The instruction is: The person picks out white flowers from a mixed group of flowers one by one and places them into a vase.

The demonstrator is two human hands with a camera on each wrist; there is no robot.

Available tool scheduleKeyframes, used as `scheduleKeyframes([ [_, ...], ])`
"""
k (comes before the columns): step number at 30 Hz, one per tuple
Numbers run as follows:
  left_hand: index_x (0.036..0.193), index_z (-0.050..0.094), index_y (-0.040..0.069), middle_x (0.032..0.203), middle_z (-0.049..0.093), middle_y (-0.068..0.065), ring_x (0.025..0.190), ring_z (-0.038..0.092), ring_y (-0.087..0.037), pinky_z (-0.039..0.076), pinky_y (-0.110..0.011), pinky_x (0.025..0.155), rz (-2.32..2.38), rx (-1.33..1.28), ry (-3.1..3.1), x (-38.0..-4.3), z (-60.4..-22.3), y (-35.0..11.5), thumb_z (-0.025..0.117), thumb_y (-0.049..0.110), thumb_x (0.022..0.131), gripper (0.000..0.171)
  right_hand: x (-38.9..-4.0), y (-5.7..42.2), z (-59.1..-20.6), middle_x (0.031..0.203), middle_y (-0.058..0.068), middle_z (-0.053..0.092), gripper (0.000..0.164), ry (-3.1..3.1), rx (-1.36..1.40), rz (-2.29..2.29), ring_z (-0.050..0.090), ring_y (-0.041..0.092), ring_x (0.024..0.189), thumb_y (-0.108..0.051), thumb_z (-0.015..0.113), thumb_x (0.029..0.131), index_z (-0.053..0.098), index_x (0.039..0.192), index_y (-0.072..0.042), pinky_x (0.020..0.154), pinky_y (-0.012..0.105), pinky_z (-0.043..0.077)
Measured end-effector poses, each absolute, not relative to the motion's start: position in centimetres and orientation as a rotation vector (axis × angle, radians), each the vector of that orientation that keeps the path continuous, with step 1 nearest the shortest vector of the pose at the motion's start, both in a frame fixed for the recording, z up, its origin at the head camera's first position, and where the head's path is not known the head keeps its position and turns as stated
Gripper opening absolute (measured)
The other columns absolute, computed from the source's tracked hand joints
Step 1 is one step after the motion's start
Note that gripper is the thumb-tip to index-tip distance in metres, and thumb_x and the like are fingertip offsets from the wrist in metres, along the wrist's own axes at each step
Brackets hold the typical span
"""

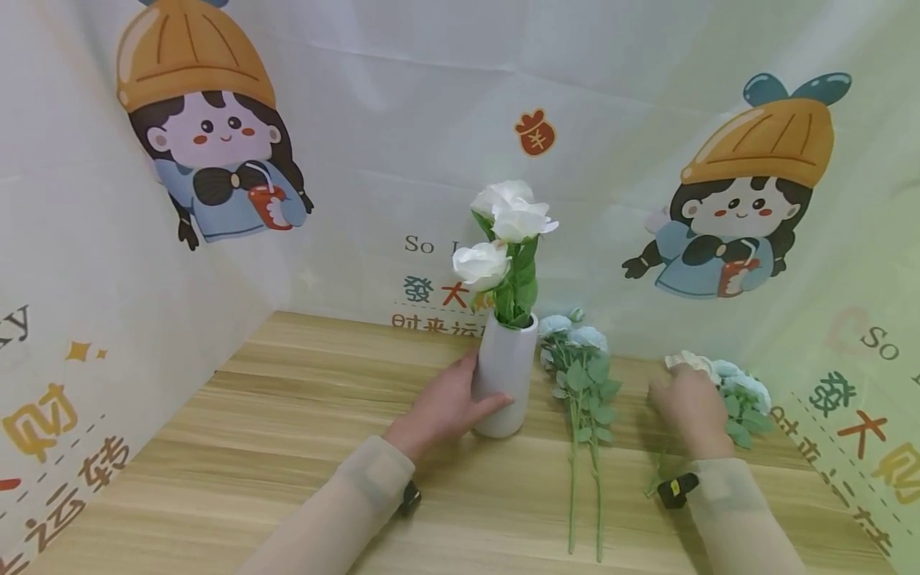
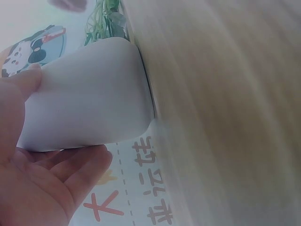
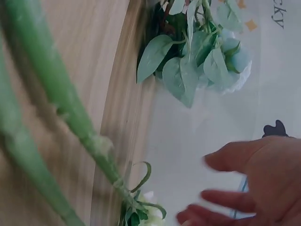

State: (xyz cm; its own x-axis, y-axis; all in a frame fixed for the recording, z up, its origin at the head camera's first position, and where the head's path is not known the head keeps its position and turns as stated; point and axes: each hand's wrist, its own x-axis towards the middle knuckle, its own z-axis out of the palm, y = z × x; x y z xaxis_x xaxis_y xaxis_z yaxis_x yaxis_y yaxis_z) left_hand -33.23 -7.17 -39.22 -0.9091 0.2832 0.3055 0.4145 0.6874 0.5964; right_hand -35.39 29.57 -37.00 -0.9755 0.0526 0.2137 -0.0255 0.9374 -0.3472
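A white vase (image 1: pixel 506 367) stands upright on the table, holding white roses (image 1: pixel 513 216) with green leaves. My left hand (image 1: pixel 449 407) grips its side; in the left wrist view thumb and fingers lie on either side of the vase (image 2: pixel 94 94). Over at the right, my right hand (image 1: pixel 690 411) hovers by a white flower (image 1: pixel 693 363) and pale blue flowers (image 1: pixel 747 391), partly covering them. The right wrist view shows this hand (image 3: pixel 263 174) with fingers spread and nothing between them, beside thick green stems (image 3: pixel 70 113).
Between the vase and my right hand lie two stems of pale blue flowers (image 1: pixel 585 375), their ends toward me. The wooden table (image 1: pixel 287 415) meets a printed cloth (image 1: pixel 402 144) at its back and sides.
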Motion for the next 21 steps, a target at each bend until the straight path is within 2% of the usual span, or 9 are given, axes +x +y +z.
scheduleKeyframes([
  [3,0.150,0.030,0.004,0.135,0.052,-0.014,0.114,0.053,-0.024,0.048,-0.044,0.097,-1.025,-0.569,-2.707,-33.28,-39.22,-7.14,0.072,0.055,0.086,0.091,-35.15,30.08,-36.92,0.095,0.034,0.061,0.044,-2.986,-0.099,0.481,0.059,0.043,0.081,-0.029,0.056,0.096,0.064,0.094,0.014,0.057,0.053,0.053],
  [5,0.150,0.030,0.004,0.135,0.051,-0.014,0.115,0.053,-0.025,0.048,-0.045,0.097,-1.025,-0.572,-2.707,-33.29,-39.23,-7.14,0.071,0.056,0.087,0.091,-34.93,30.20,-36.84,0.087,0.032,0.062,0.047,-3.056,-0.142,0.456,0.060,0.040,0.074,-0.033,0.057,0.097,0.065,0.081,0.011,0.053,0.049,0.053],
  [9,0.150,0.029,0.004,0.136,0.050,-0.014,0.116,0.052,-0.025,0.047,-0.045,0.098,-1.025,-0.574,-2.712,-33.33,-39.35,-7.15,0.071,0.056,0.087,0.093,-34.78,30.34,-37.16,0.097,0.037,0.061,0.055,-3.148,-0.167,0.408,0.060,0.045,0.081,-0.037,0.050,0.101,0.066,0.091,0.015,0.063,0.054,0.054],
  [13,0.151,0.028,0.004,0.136,0.051,-0.014,0.116,0.052,-0.025,0.047,-0.044,0.098,-1.014,-0.578,-2.710,-33.29,-39.37,-7.15,0.071,0.057,0.087,0.093,-34.83,30.36,-37.47,0.098,0.036,0.058,0.049,-3.185,-0.183,0.409,0.057,0.042,0.082,-0.031,0.050,0.101,0.063,0.095,0.016,0.070,0.053,0.053],
  [18,0.150,0.029,0.004,0.135,0.051,-0.014,0.115,0.053,-0.025,0.048,-0.044,0.097,-1.003,-0.575,-2.702,-33.12,-39.17,-7.12,0.071,0.056,0.087,0.092,-34.92,30.39,-37.60,0.089,0.030,0.059,0.038,-3.191,-0.177,0.413,0.056,0.036,0.076,-0.022,0.050,0.100,0.064,0.084,0.009,0.065,0.046,0.053],
  [21,0.150,0.029,0.003,0.135,0.052,-0.015,0.115,0.053,-0.025,0.047,-0.044,0.097,-1.004,-0.570,-2.706,-33.08,-39.10,-7.13,0.071,0.056,0.087,0.092,-34.93,30.45,-37.66,0.079,0.022,0.058,0.028,-3.198,-0.169,0.435,0.056,0.032,0.069,-0.010,0.048,0.096,0.060,0.074,0.002,0.057,0.038,0.051],
])
